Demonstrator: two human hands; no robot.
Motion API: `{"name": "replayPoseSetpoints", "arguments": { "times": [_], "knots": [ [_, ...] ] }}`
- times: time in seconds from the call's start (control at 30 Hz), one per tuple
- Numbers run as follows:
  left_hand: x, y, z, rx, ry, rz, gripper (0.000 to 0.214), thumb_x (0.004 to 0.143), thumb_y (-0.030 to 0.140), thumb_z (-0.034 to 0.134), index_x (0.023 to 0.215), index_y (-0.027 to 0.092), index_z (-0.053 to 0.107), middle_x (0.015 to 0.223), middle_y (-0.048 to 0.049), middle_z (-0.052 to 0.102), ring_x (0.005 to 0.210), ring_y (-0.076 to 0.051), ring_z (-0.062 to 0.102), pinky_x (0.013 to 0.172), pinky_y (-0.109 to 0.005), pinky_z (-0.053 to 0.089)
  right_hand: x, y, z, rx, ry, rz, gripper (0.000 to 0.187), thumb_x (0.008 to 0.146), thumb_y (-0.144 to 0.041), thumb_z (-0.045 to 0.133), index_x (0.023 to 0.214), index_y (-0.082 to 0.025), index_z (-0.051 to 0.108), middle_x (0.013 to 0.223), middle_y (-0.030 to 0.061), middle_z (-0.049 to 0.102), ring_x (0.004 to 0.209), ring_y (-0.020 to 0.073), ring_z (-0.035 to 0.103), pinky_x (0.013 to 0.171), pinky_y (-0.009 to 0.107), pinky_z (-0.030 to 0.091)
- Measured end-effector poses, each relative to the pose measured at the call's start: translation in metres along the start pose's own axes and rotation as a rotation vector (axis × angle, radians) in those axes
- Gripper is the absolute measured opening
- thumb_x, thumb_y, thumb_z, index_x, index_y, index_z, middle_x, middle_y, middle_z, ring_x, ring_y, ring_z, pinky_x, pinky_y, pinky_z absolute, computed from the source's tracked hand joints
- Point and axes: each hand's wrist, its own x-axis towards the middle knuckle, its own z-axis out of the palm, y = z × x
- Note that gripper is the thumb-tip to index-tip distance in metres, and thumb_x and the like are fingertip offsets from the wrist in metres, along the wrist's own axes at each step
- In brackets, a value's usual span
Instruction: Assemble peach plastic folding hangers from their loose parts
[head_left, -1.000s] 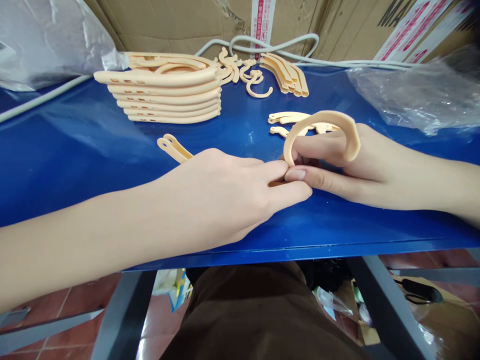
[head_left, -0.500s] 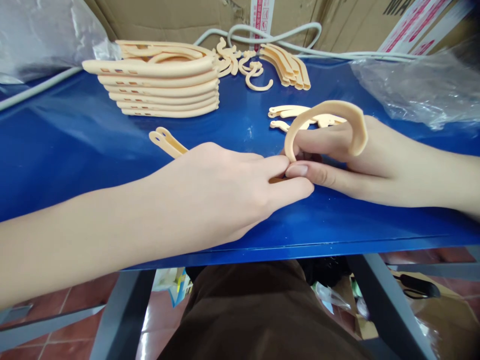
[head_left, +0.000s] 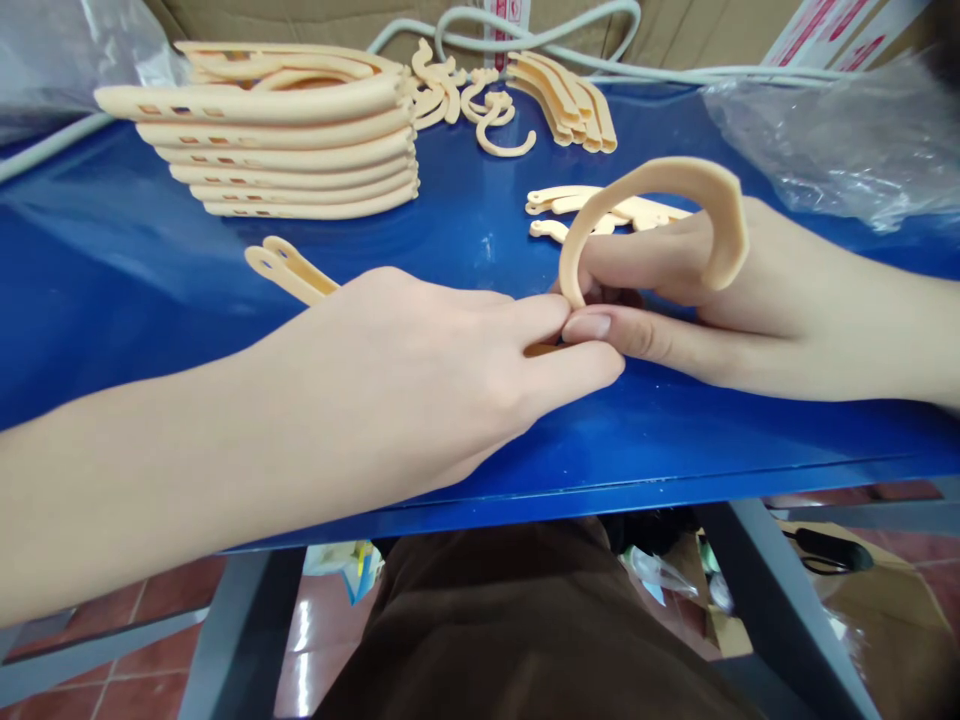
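Note:
My left hand [head_left: 420,370] lies knuckles-up on the blue table [head_left: 135,290], fingers closed over a flat peach plastic arm piece [head_left: 289,270] whose slotted end sticks out to the left. My right hand [head_left: 720,295] pinches the base of a peach plastic hook [head_left: 660,185] that arches over its fingers. The fingertips of both hands meet where the hook's foot touches the arm piece; the joint itself is hidden under the fingers.
A stack of several peach hanger bodies [head_left: 277,135] stands at the back left. Loose hooks [head_left: 480,105] and arm pieces [head_left: 570,100] lie behind, more parts [head_left: 592,205] near my right hand. Clear plastic bags [head_left: 832,130], a white cable [head_left: 675,72] and cardboard boxes line the back.
Both hands stay pressed together on the parts. The hook has risen slightly and the view has shifted closer and lower, so the stack sits higher in frame.

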Motion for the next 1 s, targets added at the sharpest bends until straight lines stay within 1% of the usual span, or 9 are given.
{"name": "replayPoseSetpoints", "arguments": {
  "times": [0.1,0.2,0.27,0.33,0.47,0.6,0.77,0.9,1.0],
  "knots": [
    [-0.001,0.001,0.0,0.016,-0.007,0.012,0.054,0.113,0.012,0.03,0.143,0.023,0.073,0.103,-0.0053,0.079,0.086,-0.022,0.076,0.049,-0.035,0.024,-0.001,0.002,0.002,0.019,-0.001,-0.001,0.033,0.124,-0.045,0.044,0.109,-0.023,0.064,0.096,0.0026,0.069,0.086,0.0185,0.062,0.078,0.036,0.046],
    [-0.002,0.001,0.004,0.017,0.041,0.032,0.051,0.112,0.01,0.033,0.137,0.023,0.075,0.09,-0.003,0.076,0.073,-0.021,0.071,0.046,-0.036,0.025,0.0,0.004,0.004,0.025,0.03,0.013,0.031,0.123,-0.047,0.048,0.112,-0.024,0.065,0.102,0.0039,0.071,0.088,0.0194,0.065,0.078,0.036,0.047],
    [-0.004,0.0,0.006,0.016,0.088,0.05,0.049,0.113,0.009,0.034,0.135,0.021,0.075,0.097,-0.0038,0.08,0.073,-0.019,0.072,0.046,-0.036,0.028,0.001,0.005,0.006,0.047,0.05,0.01,0.031,0.122,-0.048,0.05,0.11,-0.023,0.065,0.104,0.0042,0.071,0.089,0.0193,0.067,0.078,0.035,0.048],
    [-0.005,-0.002,0.007,0.009,0.116,0.063,0.046,0.114,0.01,0.034,0.134,0.021,0.074,0.111,-0.0047,0.084,0.082,-0.018,0.076,0.047,-0.035,0.031,0.002,0.006,0.007,0.092,0.066,-0.017,0.03,0.122,-0.046,0.052,0.106,-0.023,0.065,0.102,0.0034,0.072,0.089,0.0184,0.067,0.078,0.034,0.05],
    [-0.006,-0.004,0.009,-0.038,0.096,0.053,0.044,0.115,0.011,0.035,0.136,0.024,0.072,0.126,-0.0036,0.086,0.1,-0.018,0.082,0.049,-0.034,0.031,0.003,0.008,0.009,0.164,0.114,-0.027,0.026,0.12,-0.04,0.059,0.103,-0.023,0.065,0.098,0.0008,0.071,0.086,0.0159,0.066,0.079,0.032,0.05],
    [-0.005,-0.005,0.009,-0.042,0.094,0.051,0.043,0.113,0.011,0.04,0.138,0.023,0.073,0.12,-0.0031,0.087,0.09,-0.018,0.082,0.044,-0.037,0.028,0.003,0.008,0.009,0.24,0.156,-0.001,0.033,0.119,-0.044,0.061,0.095,-0.022,0.065,0.089,-0.0011,0.07,0.08,0.0133,0.064,0.077,0.029,0.05],
    [-0.005,-0.005,0.009,-0.045,0.127,0.077,0.043,0.117,0.012,0.038,0.144,0.02,0.071,0.115,-0.0043,0.086,0.088,-0.018,0.081,0.045,-0.036,0.031,0.004,0.004,0.009,0.457,0.145,0.119,0.037,0.116,-0.049,0.066,0.092,-0.022,0.064,0.082,-0.0024,0.071,0.073,0.0124,0.064,0.077,0.029,0.054],
    [-0.005,-0.005,0.009,-0.036,0.159,0.067,0.041,0.118,0.014,0.039,0.139,0.021,0.073,0.113,-0.0025,0.087,0.083,-0.017,0.081,0.049,-0.034,0.036,0.006,0.002,0.008,0.59,0.158,0.112,0.035,0.114,-0.047,0.071,0.091,-0.021,0.065,0.08,-0.0044,0.067,0.07,0.0098,0.062,0.071,0.025,0.054],
    [-0.005,-0.005,0.01,-0.027,0.165,0.059,0.037,0.119,0.017,0.041,0.134,0.022,0.075,0.105,-0.001,0.086,0.077,-0.017,0.079,0.049,-0.034,0.038,0.007,0.0,0.008,0.646,0.178,0.14,0.035,0.11,-0.046,0.08,0.089,-0.021,0.066,0.079,-0.0048,0.066,0.068,0.0093,0.059,0.066,0.025,0.052]
  ]
}}
